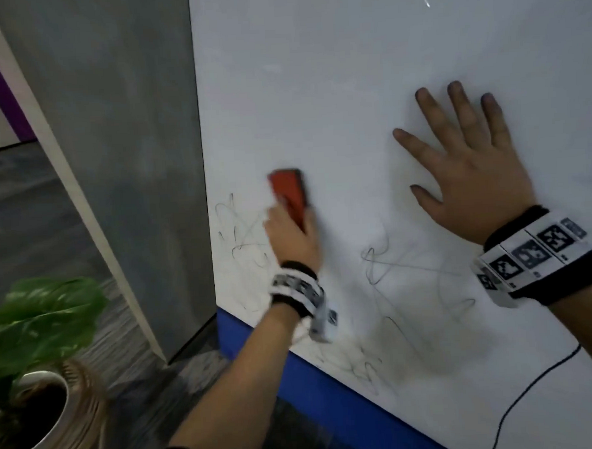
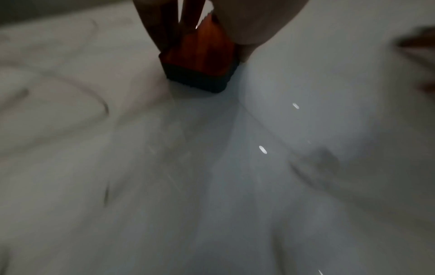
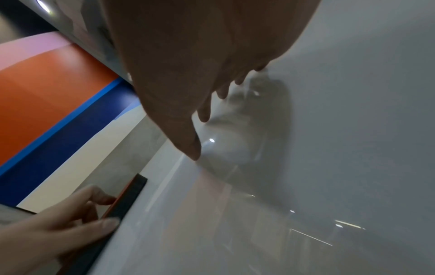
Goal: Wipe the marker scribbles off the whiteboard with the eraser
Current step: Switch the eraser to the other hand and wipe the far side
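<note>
Nearby, right hand [image 1: 470,180] lies flat above scribbles [image 1: 410,273], potted plant [image 1: 36,327] aside

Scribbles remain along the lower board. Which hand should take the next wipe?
Left. The left hand grips the eraser against the whiteboard, beside the scribbles. The right hand lies flat on the board, holding nothing.

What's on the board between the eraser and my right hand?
Bare whiteboard between the eraser and right hand, per the head view; scribbles sit lower.

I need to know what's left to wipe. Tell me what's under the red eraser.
The red block eraser in the left hand presses its dark felt on the whiteboard; any scribbles beneath are covered.
</note>
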`<state>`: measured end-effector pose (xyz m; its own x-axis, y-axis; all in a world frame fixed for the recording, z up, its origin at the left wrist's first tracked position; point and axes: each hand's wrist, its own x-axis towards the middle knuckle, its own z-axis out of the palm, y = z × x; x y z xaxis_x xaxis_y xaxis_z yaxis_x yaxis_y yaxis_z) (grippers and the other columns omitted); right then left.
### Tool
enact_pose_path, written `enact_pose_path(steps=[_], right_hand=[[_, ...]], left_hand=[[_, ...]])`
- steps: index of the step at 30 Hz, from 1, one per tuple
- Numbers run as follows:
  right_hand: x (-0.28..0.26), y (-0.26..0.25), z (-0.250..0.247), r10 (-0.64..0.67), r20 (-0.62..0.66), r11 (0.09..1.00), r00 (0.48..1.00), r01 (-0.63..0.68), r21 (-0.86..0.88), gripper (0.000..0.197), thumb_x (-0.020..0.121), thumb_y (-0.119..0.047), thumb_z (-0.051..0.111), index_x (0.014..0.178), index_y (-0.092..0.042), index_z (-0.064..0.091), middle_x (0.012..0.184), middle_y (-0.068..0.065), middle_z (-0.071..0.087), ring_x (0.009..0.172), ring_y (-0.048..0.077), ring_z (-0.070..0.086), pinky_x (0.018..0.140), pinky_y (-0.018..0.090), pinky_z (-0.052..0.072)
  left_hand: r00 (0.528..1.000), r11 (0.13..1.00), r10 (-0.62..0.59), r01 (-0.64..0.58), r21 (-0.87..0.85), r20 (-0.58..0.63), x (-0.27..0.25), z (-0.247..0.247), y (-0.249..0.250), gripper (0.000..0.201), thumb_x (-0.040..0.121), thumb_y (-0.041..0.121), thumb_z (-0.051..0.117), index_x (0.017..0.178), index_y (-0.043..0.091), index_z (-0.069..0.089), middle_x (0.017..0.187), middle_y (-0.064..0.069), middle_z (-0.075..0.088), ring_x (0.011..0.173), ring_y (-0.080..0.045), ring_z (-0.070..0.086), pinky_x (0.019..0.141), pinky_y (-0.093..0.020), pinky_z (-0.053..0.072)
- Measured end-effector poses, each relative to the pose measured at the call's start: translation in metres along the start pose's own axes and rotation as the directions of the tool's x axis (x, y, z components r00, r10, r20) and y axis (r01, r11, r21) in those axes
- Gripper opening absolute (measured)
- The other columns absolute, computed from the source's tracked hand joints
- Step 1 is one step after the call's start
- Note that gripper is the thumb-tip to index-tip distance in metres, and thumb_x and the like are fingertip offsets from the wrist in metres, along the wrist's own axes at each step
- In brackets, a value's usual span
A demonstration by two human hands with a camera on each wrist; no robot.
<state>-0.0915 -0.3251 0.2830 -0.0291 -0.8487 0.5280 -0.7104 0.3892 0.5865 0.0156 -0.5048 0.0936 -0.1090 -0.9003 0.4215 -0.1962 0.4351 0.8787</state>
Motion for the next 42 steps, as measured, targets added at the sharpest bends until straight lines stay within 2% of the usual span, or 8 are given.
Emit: enact_pose_path(steps=[6, 11, 15, 21, 25, 29, 36, 42], right_hand=[[-0.038, 0.024, -0.002, -0.013, 0.037, 0.999, 0.999, 0.015, -0.048, 0.067, 0.097, -0.040, 0.053, 0.159, -0.025, 0.032, 0.172, 0.008, 0.002, 0.158, 0.035, 0.006, 0.123, 0.061, -0.007], [-0.078, 0.043, -0.009, 0.038, 0.048, 0.997, 0.998, -0.034, -0.072, 0.068, 0.098, -0.041, 0.051, 0.160, -0.026, 0.028, 0.172, 0.007, 0.001, 0.157, 0.034, 0.008, 0.123, 0.063, -0.004], [-0.096, 0.043, -0.007, 0.080, 0.050, 0.996, 0.996, -0.077, -0.052, 0.078, 0.091, -0.037, 0.066, 0.159, -0.025, 0.030, 0.171, 0.010, 0.003, 0.157, 0.037, 0.009, 0.122, 0.066, -0.001], [-0.118, 0.055, -0.002, 0.071, 0.071, 0.997, 0.995, -0.071, -0.010, 0.086, 0.087, -0.042, 0.072, 0.160, -0.025, 0.029, 0.172, 0.009, 0.002, 0.157, 0.034, 0.007, 0.123, 0.063, -0.002], [-0.145, 0.066, -0.007, 0.089, 0.077, 0.996, 0.993, -0.087, -0.020, 0.088, 0.085, -0.041, 0.074, 0.160, -0.024, 0.030, 0.171, 0.009, 0.004, 0.158, 0.033, 0.009, 0.123, 0.063, -0.001], [-0.160, 0.068, -0.008, 0.097, 0.102, 0.995, 0.990, -0.093, -0.037, 0.086, 0.086, -0.038, 0.072, 0.159, -0.025, 0.030, 0.171, 0.009, 0.003, 0.158, 0.033, 0.006, 0.123, 0.061, -0.003], [-0.164, 0.077, -0.009, 0.059, 0.109, 0.997, 0.992, -0.054, -0.049, 0.082, 0.083, -0.035, 0.074, 0.156, -0.026, 0.037, 0.171, 0.010, 0.007, 0.158, 0.033, 0.010, 0.124, 0.060, 0.001], [-0.184, 0.081, -0.008, 0.060, 0.102, 0.997, 0.993, -0.055, -0.047, 0.078, 0.087, -0.034, 0.070, 0.156, -0.026, 0.036, 0.171, 0.010, 0.007, 0.157, 0.033, 0.011, 0.125, 0.058, 0.002]], left_hand=[[0.825, 0.868, 0.463, -0.496, 0.022, 0.324, -0.107, 0.018, 0.006, 0.048, 0.096, 0.039, 0.058, 0.124, 0.000, 0.056, 0.101, -0.015, 0.060, 0.086, -0.031, 0.052, 0.078, -0.041, 0.049], [0.998, 0.999, -0.035, 0.036, 0.009, -0.055, 0.007, 0.000, -0.011, 0.051, 0.094, 0.040, 0.058, 0.125, -0.001, 0.051, 0.112, -0.019, 0.058, 0.097, -0.037, 0.055, 0.088, -0.053, 0.049], [0.987, 0.987, 0.154, -0.156, 0.029, 0.047, -0.063, 0.029, 0.035, 0.061, 0.098, 0.042, 0.057, 0.138, -0.002, 0.047, 0.113, -0.016, 0.055, 0.099, -0.031, 0.048, 0.091, -0.043, 0.044], [0.738, 0.755, 0.590, -0.648, 0.098, 0.328, -0.132, 0.036, 0.034, 0.048, 0.094, 0.040, 0.057, 0.125, 0.004, 0.055, 0.102, -0.016, 0.061, 0.086, -0.033, 0.055, 0.072, -0.044, 0.053], [0.979, 0.976, 0.203, -0.205, 0.075, 0.034, -0.025, 0.004, 0.040, 0.054, 0.095, 0.039, 0.060, 0.129, -0.002, 0.049, 0.113, -0.020, 0.058, 0.099, -0.037, 0.054, 0.086, -0.052, 0.049], [0.981, 0.982, 0.182, -0.178, 0.059, -0.071, -0.044, 0.031, 0.069, 0.062, 0.098, 0.043, 0.055, 0.136, -0.004, 0.046, 0.116, -0.017, 0.056, 0.101, -0.034, 0.051, 0.092, -0.047, 0.046], [0.732, 0.793, 0.540, -0.608, 0.038, 0.415, -0.241, 0.069, 0.027, 0.049, 0.095, 0.046, 0.053, 0.127, 0.010, 0.045, 0.100, -0.013, 0.063, 0.085, -0.030, 0.056, 0.070, -0.044, 0.054], [0.992, 0.990, 0.122, -0.124, -0.062, -0.040, -0.094, 0.040, 0.071, 0.059, 0.093, 0.044, 0.061, 0.130, -0.001, 0.049, 0.115, -0.017, 0.058, 0.103, -0.035, 0.053, 0.090, -0.049, 0.049]])
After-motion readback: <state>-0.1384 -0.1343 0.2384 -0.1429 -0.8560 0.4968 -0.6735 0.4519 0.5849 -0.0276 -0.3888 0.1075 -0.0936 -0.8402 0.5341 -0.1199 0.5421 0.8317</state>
